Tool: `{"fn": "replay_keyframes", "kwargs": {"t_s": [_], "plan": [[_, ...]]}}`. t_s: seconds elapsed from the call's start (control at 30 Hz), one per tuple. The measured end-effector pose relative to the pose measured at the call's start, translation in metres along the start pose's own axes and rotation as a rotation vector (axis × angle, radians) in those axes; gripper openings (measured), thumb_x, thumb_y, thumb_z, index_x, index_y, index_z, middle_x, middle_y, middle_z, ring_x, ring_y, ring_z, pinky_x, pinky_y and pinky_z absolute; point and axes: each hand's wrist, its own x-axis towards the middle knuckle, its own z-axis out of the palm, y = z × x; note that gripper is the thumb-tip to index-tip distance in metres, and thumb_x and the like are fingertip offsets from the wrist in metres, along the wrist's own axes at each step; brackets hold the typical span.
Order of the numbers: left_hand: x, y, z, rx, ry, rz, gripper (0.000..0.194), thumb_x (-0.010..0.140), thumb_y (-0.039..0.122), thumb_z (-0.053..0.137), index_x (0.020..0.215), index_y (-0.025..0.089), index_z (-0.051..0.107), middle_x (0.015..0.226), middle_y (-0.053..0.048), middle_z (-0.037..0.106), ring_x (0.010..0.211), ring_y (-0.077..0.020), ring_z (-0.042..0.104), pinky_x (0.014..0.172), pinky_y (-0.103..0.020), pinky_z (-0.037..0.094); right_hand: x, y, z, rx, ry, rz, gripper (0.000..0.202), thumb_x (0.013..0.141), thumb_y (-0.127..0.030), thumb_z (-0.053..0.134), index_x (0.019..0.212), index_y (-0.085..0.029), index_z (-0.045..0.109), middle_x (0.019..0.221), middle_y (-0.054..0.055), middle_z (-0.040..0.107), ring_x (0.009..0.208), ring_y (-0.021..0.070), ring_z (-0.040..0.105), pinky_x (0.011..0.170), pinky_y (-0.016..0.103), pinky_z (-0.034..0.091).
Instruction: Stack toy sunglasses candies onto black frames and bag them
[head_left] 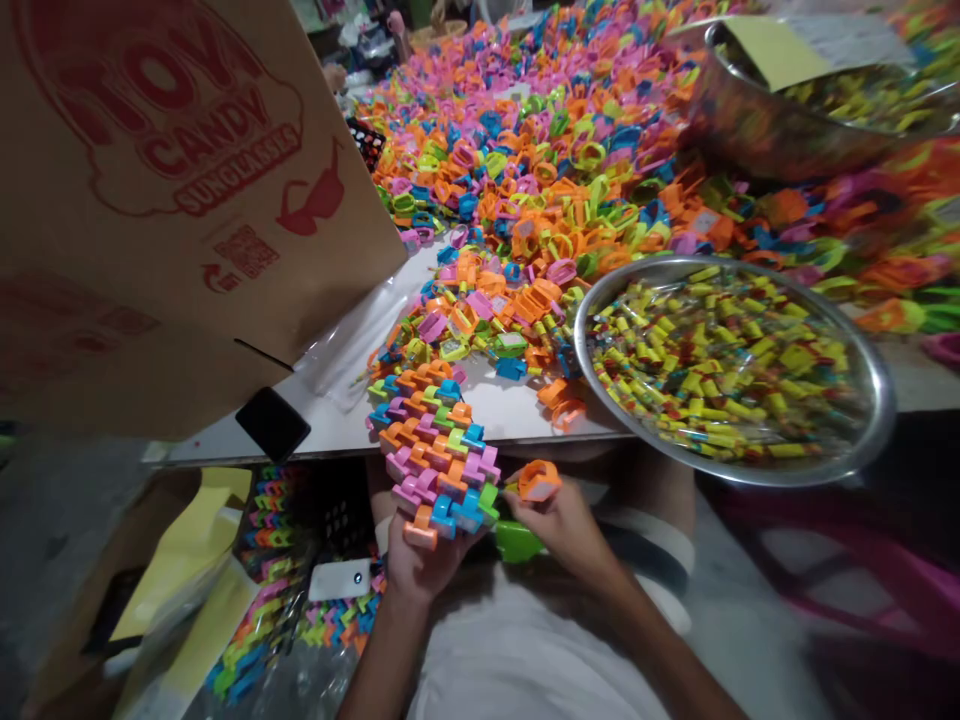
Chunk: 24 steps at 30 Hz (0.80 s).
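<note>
My left hand [420, 570] supports from below a block of small plastic toys [435, 455], set in tight rows of orange, pink, blue and green. Whatever holds these rows together is hidden. Just to the right, my right hand [566, 525] pinches one orange plastic toy [538, 482], shaped like a loop, close to the block's side but apart from it. Below the right fingers shows a bright green plastic piece [517, 541]; I cannot tell whether it is touched. The block's far end reaches over the edge of the white table [487, 400].
Loose colourful toys [555, 180] are heaped across the table. A round steel basin [885, 400] of yellow wrapped candies stands right; another metal bowl [720, 120] sits behind. Left are a large cardboard box [315, 260] and a black phone [272, 424]. Below lies a white device [340, 580].
</note>
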Motion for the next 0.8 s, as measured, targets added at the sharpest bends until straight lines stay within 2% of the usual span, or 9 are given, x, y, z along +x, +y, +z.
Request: {"fn": "replay_keyframes", "kwargs": {"t_s": [0.1,0.23,0.33,0.4,0.47,0.57,0.7,0.8], "plan": [[0.002,-0.001,-0.006,0.009,-0.096,0.007,0.051,0.102,0.051,0.051,0.149,0.034,0.063,0.13,-0.009,0.079,0.126,-0.0371,0.071,0.121,-0.074,0.035,0.0,-0.009,-0.004,-0.175,-0.041,-0.089,0.013,0.096,-0.03,0.066,0.089,-0.019,0.067,0.086,0.003,0.071,0.076,0.0185,0.064,0.07,0.026,0.047],[0.01,-0.004,-0.02,-0.012,-0.216,0.0,0.052,0.1,0.055,0.047,0.136,0.026,0.073,0.134,-0.01,0.077,0.137,-0.0378,0.064,0.129,-0.071,0.018,-0.003,-0.027,-0.005,-0.401,-0.124,-0.189,0.009,0.101,-0.024,0.057,0.094,-0.021,0.061,0.091,0.004,0.071,0.079,0.0192,0.065,0.07,0.026,0.043],[0.019,-0.005,-0.03,-0.002,-0.283,-0.033,0.064,0.093,0.062,0.051,0.14,0.023,0.07,0.144,-0.015,0.071,0.148,-0.0429,0.052,0.13,-0.073,0.006,-0.004,-0.031,-0.002,-0.557,-0.138,-0.235,0.006,0.1,-0.019,0.056,0.096,-0.021,0.059,0.091,0.005,0.071,0.078,0.0193,0.066,0.07,0.026,0.04],[0.025,-0.004,-0.034,-0.005,-0.272,-0.051,0.07,0.09,0.061,0.054,0.147,0.023,0.065,0.153,-0.017,0.064,0.154,-0.0458,0.042,0.128,-0.077,0.001,-0.002,-0.029,0.0,-0.62,-0.132,-0.243,0.005,0.1,-0.018,0.058,0.095,-0.021,0.058,0.09,0.006,0.071,0.076,0.0194,0.065,0.068,0.026,0.037],[0.03,-0.002,-0.037,-0.005,-0.221,-0.039,0.073,0.087,0.059,0.056,0.151,0.023,0.061,0.157,-0.018,0.06,0.157,-0.0477,0.037,0.127,-0.079,0.003,0.0,-0.026,0.001,-0.629,-0.114,-0.244,0.006,0.1,-0.019,0.059,0.095,-0.02,0.059,0.088,0.006,0.071,0.075,0.0196,0.066,0.067,0.026,0.035],[0.036,-0.001,-0.038,0.029,-0.144,-0.036,0.072,0.082,0.061,0.064,0.141,0.02,0.068,0.148,-0.02,0.067,0.153,-0.0486,0.043,0.127,-0.076,0.015,0.002,-0.024,0.001,-0.582,-0.086,-0.255,0.007,0.102,-0.019,0.056,0.097,-0.019,0.06,0.09,0.008,0.072,0.078,0.0201,0.066,0.068,0.027,0.036],[0.037,0.0,-0.037,0.112,-0.16,-0.014,0.064,0.073,0.061,0.076,0.118,0.016,0.079,0.132,-0.022,0.075,0.146,-0.048,0.052,0.127,-0.07,0.025,-0.001,-0.022,0.0,-0.456,-0.079,-0.264,0.006,0.1,-0.018,0.058,0.101,-0.021,0.063,0.098,0.007,0.073,0.088,0.0201,0.068,0.076,0.026,0.042],[0.036,0.004,-0.037,0.163,-0.168,-0.021,0.056,0.071,0.06,0.078,0.108,0.019,0.082,0.131,-0.019,0.076,0.15,-0.0467,0.048,0.128,-0.069,0.024,-0.004,-0.015,0.001,-0.291,-0.061,-0.227,0.01,0.097,-0.019,0.06,0.105,-0.022,0.065,0.1,0.004,0.073,0.089,0.0186,0.067,0.079,0.026,0.046]]}}
